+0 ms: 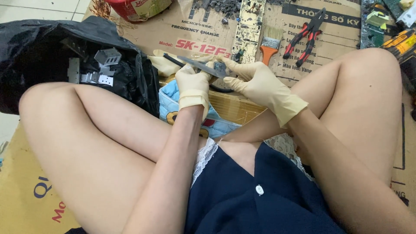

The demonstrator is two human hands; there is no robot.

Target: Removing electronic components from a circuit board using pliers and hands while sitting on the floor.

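Observation:
Both my hands wear cream rubber gloves and meet over my lap. My left hand [193,86] is closed around the lower end of a thin grey metal strip [200,66]. My right hand [256,82] pinches the strip's other end together with a small dark part [219,67]; what that part is cannot be made out. The strip slants from upper left to lower right between the two hands. A black cable [219,89] curves under the hands.
A black plastic bag [39,52] with grey metal pieces [107,56] lies at left. On the cardboard [203,30] ahead are a circuit board strip [248,26], an orange-handled brush [270,43], red-black pliers [305,37] and a red tub [136,8]. A blue cushion [170,102] sits below the hands.

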